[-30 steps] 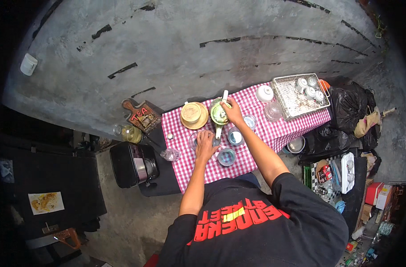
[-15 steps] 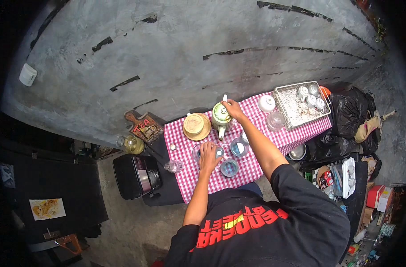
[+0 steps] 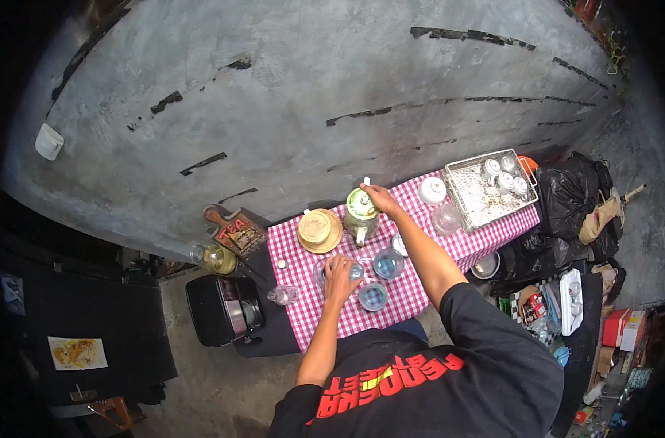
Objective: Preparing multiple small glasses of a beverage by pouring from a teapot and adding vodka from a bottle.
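A teapot with a green-and-white lid stands on the red-and-white checked tablecloth, its spout toward me. My right hand is closed at its handle side, fingers by the lid's back edge. Nearer me, my left hand curls over a clear glass cup, hiding much of it. Just right of it are a glass cup of bluish look and another glass cup. A tan cup-like vessel sits on a matching saucer left of the teapot.
A wire-rimmed tray with several white lidded jars occupies the table's right end, beside a white round pot and a clear jar. A small glass jar stands at the left edge; a black appliance is beyond it.
The whole view has shifted slightly, with the table sitting lower in the picture. Both hands keep their places at the teapot and the glass cup.
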{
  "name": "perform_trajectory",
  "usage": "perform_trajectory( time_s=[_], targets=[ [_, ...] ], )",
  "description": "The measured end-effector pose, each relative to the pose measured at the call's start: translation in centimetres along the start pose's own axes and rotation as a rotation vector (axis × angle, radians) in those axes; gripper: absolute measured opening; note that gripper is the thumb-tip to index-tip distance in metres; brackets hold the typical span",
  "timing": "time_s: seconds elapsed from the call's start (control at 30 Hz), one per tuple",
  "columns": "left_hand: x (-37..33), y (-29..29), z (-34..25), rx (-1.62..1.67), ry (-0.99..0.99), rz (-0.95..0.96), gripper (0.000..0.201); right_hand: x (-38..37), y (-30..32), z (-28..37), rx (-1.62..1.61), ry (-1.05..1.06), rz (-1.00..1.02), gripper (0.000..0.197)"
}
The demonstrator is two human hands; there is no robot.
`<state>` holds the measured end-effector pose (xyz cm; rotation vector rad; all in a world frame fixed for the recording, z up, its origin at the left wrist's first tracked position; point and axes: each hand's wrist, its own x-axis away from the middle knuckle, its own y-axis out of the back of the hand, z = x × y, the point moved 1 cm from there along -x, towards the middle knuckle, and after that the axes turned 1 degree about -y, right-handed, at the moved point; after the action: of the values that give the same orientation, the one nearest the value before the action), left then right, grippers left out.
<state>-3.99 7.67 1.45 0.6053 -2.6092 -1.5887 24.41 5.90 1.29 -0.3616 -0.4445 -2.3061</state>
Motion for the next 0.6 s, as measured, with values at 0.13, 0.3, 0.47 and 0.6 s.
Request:
perform_trajectory(
  time_s=[0.13, 0.3, 0.47, 0.6],
  targets=[
    [-0.2, -0.2, 0.2, 0.002, -0.007, 0.013, 0.054, 0.1, 0.5, 0.3, 0.066, 0.064, -0.068, 0.072],
    [-0.4, 0.1, 0.1, 0.069, -0.026, -0.022, 0.057, 1.2, 2.4, -0.1, 0.116, 0.075, -0.206, 0.076],
    [0.0, 0.8, -0.3, 0.091, -0.041, -0.082, 0.059, 7.0, 3.3, 0.3, -0.15, 0.363, -0.389, 0.051],
    [0.4, 1.7, -1.6, 0.093, -0.038, -0.141, 0.058, 15.7, 2.5, 1.3, -0.169, 0.517, -0.373, 0.035]
  ],
)
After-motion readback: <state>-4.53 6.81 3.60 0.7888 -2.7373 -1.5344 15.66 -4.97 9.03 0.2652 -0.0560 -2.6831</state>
